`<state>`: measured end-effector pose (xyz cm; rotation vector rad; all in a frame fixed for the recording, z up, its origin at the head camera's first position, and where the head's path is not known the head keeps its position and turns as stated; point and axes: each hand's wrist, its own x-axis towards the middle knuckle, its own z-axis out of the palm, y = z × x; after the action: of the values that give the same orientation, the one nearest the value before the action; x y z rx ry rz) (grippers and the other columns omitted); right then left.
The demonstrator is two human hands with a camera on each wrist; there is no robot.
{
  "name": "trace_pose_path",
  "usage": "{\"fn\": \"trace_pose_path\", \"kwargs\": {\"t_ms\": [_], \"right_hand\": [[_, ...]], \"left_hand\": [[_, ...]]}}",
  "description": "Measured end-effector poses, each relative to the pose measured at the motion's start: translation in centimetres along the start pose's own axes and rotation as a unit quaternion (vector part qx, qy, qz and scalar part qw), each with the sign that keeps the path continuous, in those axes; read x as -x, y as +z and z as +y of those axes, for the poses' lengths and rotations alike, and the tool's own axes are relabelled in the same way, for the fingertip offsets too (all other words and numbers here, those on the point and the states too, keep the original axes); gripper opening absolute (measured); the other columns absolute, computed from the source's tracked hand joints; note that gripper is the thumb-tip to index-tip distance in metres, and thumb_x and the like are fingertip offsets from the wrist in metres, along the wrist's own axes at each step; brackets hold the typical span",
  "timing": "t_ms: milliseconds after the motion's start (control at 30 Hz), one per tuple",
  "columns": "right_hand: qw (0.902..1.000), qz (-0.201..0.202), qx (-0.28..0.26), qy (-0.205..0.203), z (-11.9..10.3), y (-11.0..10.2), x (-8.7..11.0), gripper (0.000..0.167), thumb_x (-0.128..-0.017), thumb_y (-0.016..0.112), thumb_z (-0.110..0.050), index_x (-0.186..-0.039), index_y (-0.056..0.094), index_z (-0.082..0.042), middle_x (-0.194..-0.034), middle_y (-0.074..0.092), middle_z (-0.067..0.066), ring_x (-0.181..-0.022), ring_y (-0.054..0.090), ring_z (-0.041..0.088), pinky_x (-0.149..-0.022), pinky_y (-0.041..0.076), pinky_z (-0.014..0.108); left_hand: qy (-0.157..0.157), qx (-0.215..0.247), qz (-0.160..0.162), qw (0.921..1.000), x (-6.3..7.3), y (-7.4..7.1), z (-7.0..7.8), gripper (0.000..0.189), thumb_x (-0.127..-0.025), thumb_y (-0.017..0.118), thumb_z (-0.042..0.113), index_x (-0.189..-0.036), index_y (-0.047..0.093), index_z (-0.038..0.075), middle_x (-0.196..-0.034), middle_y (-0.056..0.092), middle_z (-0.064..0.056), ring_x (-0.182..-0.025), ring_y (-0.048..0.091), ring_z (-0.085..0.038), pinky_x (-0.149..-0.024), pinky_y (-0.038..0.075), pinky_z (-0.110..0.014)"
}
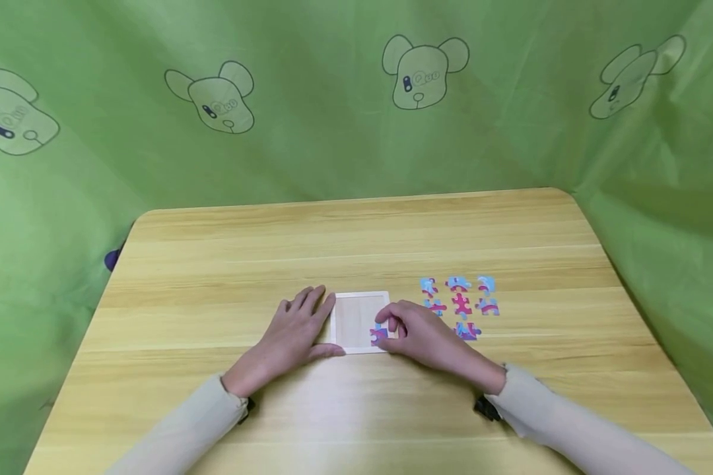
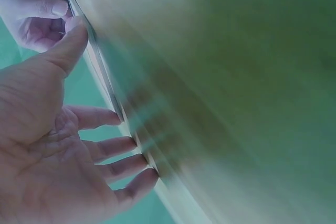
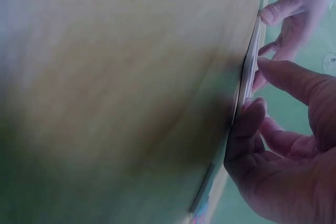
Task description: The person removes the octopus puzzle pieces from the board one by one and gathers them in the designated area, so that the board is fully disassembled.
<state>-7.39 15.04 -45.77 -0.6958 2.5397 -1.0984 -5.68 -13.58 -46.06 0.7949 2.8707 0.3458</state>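
A square puzzle frame [image 1: 361, 350] with a pale wooden base and white rim lies flat on the table. My left hand [image 1: 294, 333] rests along its left side, fingers extended, with the thumb at the near-left corner. In the left wrist view, the left hand [image 2: 47, 135] has its fingertips down at the table surface. My right hand [image 1: 424, 333] bends over the frame's near-right corner, thumb and index finger at the edges of a purple-and-pink jigsaw piece [image 1: 378, 336]. The right wrist view shows the right hand [image 3: 283, 145] with curled fingers beside the frame's edge; the piece is hidden there.
Several loose jigsaw pieces in blue, pink and purple, among them a pink one [image 1: 461, 303], lie in rough rows right of the frame. The right hand partly covers some. A wooden table [image 1: 214, 264] carries everything, with a green printed curtain [image 1: 321, 132] around it.
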Motion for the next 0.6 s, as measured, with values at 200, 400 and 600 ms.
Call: {"fn": "trace_pose_path", "kwargs": {"t_ms": [200, 400, 600], "right_hand": [[1.0000, 0.001, -0.008, 0.000, 0.06, 0.10, 0.16, 0.032, -0.092, 0.091, -0.018, -0.117, 0.074, -0.007, -0.091, 0.061, 0.000, -0.075, 0.052, 0.011, -0.069, 0.048, 0.028], [0.9992, 0.009, -0.036, 0.011, 0.05, 0.24, 0.12, 0.023, -0.096, 0.086, -0.013, -0.114, 0.072, -0.009, -0.093, 0.064, -0.001, -0.076, 0.057, 0.014, -0.067, 0.049, 0.027], [0.9971, -0.002, -0.071, 0.028, 0.17, -0.03, 0.21, 0.015, -0.100, 0.080, -0.010, -0.113, 0.072, -0.011, -0.091, 0.068, -0.005, -0.074, 0.060, 0.015, -0.068, 0.051, 0.027]], "left_hand": [[-0.007, -0.002, -0.004, 1.0000, -0.04, -0.15, 0.14, 0.100, -0.096, 0.073, 0.067, -0.166, 0.043, 0.001, -0.166, 0.039, -0.029, -0.151, 0.040, -0.049, -0.106, 0.046, -0.067], [-0.009, -0.002, -0.003, 1.0000, -0.17, -0.11, 0.17, 0.101, -0.095, 0.073, 0.067, -0.165, 0.043, 0.001, -0.166, 0.039, -0.030, -0.150, 0.040, -0.050, -0.106, 0.046, -0.068], [-0.010, -0.007, -0.004, 0.9999, -0.21, 0.13, 0.27, 0.100, -0.095, 0.073, 0.068, -0.165, 0.045, 0.001, -0.166, 0.040, -0.029, -0.150, 0.041, -0.050, -0.106, 0.046, -0.067]]}}
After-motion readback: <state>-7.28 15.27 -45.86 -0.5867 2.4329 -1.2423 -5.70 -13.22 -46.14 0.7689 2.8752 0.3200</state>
